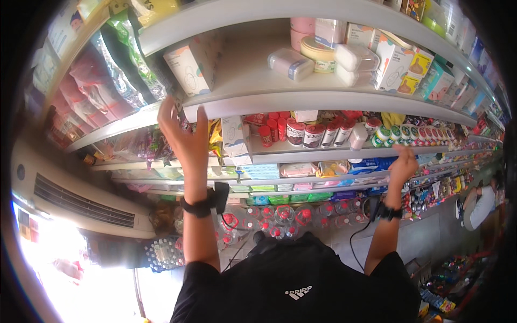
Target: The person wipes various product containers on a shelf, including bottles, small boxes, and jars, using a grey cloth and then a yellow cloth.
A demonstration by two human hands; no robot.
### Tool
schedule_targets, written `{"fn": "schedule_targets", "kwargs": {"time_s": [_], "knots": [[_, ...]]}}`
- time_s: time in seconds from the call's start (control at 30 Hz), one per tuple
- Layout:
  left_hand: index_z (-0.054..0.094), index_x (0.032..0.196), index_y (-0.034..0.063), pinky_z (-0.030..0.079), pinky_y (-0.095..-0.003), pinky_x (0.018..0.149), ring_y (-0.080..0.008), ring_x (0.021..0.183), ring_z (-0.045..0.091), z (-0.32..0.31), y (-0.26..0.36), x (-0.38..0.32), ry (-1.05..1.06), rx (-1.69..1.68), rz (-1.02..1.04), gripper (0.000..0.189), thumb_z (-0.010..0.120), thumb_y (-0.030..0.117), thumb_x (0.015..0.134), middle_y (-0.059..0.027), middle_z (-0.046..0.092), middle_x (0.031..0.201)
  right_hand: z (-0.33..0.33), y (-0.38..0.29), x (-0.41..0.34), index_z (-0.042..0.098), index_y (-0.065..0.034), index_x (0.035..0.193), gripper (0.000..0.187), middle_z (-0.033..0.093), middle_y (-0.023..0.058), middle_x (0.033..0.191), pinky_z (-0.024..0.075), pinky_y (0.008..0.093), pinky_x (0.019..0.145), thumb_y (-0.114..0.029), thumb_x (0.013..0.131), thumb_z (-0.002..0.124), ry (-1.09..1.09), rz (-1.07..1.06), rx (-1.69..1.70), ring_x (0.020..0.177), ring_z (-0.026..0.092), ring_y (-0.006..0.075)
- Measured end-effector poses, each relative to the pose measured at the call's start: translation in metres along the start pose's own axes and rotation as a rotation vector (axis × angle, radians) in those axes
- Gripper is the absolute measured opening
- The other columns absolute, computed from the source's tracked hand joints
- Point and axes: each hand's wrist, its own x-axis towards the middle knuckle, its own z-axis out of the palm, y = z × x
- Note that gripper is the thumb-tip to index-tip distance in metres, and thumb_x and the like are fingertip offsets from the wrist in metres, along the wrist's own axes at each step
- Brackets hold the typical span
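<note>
My left hand (183,131) is raised with thumb and fingers spread, at the edge of the upper shelf (282,103). Nothing is between its fingers. Just above it stands a white carton (192,66) with a pacifier drawing, and to its left hang green and silver packets (139,56). My right hand (404,163) has bent fingers near a row of small bottles with green caps (383,135) on the shelf below; whether it holds anything is not clear. Clear plastic boxes (291,64) and a round cream tub (317,52) sit on the upper shelf.
Dove tins (296,132) and red canisters (265,135) line the second shelf. Wipes packs (299,169) fill lower shelves, above large water bottles (284,214) on the floor. An air conditioner (85,198) stands at left. Another person (478,204) is at far right.
</note>
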Motion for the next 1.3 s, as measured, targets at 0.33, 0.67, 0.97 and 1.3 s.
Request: {"fn": "schedule_targets", "kwargs": {"time_s": [0.33, 0.67, 0.97, 1.3], "knots": [[0.044, 0.125, -0.0027, 0.041, -0.0264, 0.094, -0.0169, 0.109, 0.053, 0.029, -0.054, 0.087, -0.291, -0.352, -0.430, 0.049, 0.047, 0.036, 0.096, -0.0126, 0.054, 0.119, 0.053, -0.112, -0.118, 0.054, 0.0006, 0.044, 0.031, 0.068, 0.0080, 0.072, 0.0393, 0.0291, 0.049, 0.009, 0.073, 0.047, -0.582, -0.404, 0.478, 0.060, 0.056, 0.0159], [0.044, 0.124, -0.0026, 0.041, -0.0287, 0.095, -0.0184, 0.111, 0.052, 0.031, -0.045, 0.103, -0.291, -0.930, -0.836, 0.047, 0.042, 0.036, 0.097, -0.0133, 0.052, 0.123, 0.097, -0.189, -0.124, 0.057, -0.0013, 0.044, 0.038, 0.067, 0.0064, 0.079, 0.0457, 0.0301, 0.060, 0.000, 0.082, 0.050, -0.823, -0.421, 0.586, 0.065, 0.059, 0.0156], [0.044, 0.124, -0.0025, 0.041, -0.0305, 0.096, -0.0196, 0.112, 0.052, 0.041, -0.049, 0.118, -0.340, -0.926, -0.852, 0.046, 0.038, 0.036, 0.099, -0.0140, 0.051, 0.126, 0.113, -0.190, -0.138, 0.054, 0.0009, 0.043, 0.039, 0.067, 0.0065, 0.078, 0.0454, 0.0298, 0.058, -0.002, 0.082, 0.052, -0.895, -0.438, 0.626, 0.062, 0.059, 0.0168], [0.050, 0.122, 0.0043, 0.045, -0.0398, 0.092, -0.0275, 0.109, 0.054, 0.050, -0.104, 0.143, -0.630, -0.658, -0.412, 0.036, 0.038, 0.026, 0.096, -0.0108, 0.057, 0.117, 0.094, -0.181, -0.149, 0.057, 0.0024, 0.046, 0.039, 0.067, 0.0062, 0.080, 0.0454, 0.0259, 0.052, -0.002, 0.084, 0.049, -1.051, -0.071, 0.705, 0.062, 0.057, 0.0122]]}}
